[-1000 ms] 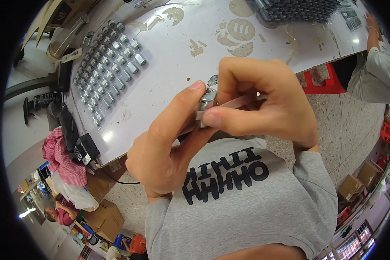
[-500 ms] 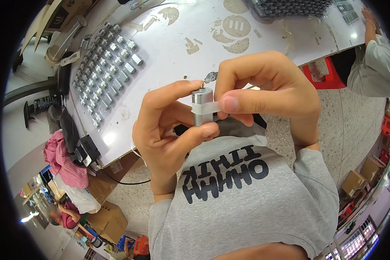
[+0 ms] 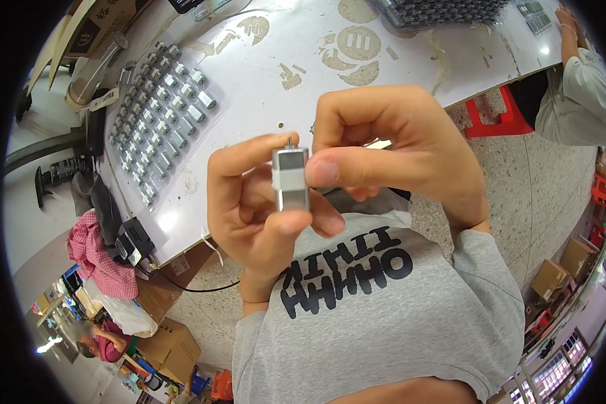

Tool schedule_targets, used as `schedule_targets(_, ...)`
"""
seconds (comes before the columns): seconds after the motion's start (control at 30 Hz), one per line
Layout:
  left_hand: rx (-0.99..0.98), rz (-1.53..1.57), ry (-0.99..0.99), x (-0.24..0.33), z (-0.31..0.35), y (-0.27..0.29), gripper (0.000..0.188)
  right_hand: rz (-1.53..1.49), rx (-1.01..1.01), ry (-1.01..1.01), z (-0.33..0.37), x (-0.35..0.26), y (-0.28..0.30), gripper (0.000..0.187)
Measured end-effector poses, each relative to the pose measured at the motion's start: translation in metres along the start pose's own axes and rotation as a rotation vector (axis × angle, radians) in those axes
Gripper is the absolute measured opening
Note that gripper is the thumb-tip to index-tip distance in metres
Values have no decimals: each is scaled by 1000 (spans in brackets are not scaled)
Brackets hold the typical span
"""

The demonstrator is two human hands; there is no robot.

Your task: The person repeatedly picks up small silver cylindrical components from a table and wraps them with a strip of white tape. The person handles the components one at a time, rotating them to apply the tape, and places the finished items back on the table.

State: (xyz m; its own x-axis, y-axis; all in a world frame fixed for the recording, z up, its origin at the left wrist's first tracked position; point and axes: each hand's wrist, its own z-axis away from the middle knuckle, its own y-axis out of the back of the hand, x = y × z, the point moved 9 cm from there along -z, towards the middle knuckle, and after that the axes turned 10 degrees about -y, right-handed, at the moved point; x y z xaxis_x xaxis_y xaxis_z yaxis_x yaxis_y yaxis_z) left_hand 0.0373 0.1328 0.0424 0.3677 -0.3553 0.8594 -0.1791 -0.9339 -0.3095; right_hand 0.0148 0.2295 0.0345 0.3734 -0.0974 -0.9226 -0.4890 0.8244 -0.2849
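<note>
Fingers of both hands pinch one small metal motor (image 3: 291, 179) and hold it up close, in front of the grey shirt (image 3: 377, 303). The left hand (image 3: 256, 209) wraps around it from the side and below, with the thumb on its lower end and a finger on top beside the thin little shaft. The right hand (image 3: 397, 145) comes in from the other side, and its thumb presses flat on the white strip around the motor's middle. A small pale piece peeks out behind the right fingers, too hidden to tell what it is.

Past the hands is the white table (image 3: 269, 47), with worn brown patches. On its left part many more little motors (image 3: 158, 114) lie in neat slanted rows. A dark tray of parts (image 3: 444, 10) sits at the far edge. Another person in a white sleeve (image 3: 579, 94) works at the right end of the table, near a red stool (image 3: 495, 118) on the speckled floor.
</note>
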Motion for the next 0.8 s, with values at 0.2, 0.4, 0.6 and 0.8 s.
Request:
schedule_targets(0.2, -69, -290, 57, -1, -4, -7, 36, 285, 131, 149, 0, -3, 4, 18)
schedule_targets(0.4, -361, -842, -196, 24, -15, -23, 35, 350, 199, 390, 1, -10, 12, 25)
schedule_targets(0.6, -230, -857, -160, 18, -11, -17, 37, 34, 53, 205, -3, 4, 6, 30)
schedule_targets(0.8, -279, -754, -123, 19, -13, -22, 35, 67, 52, 226, -2, 1, 2, 32)
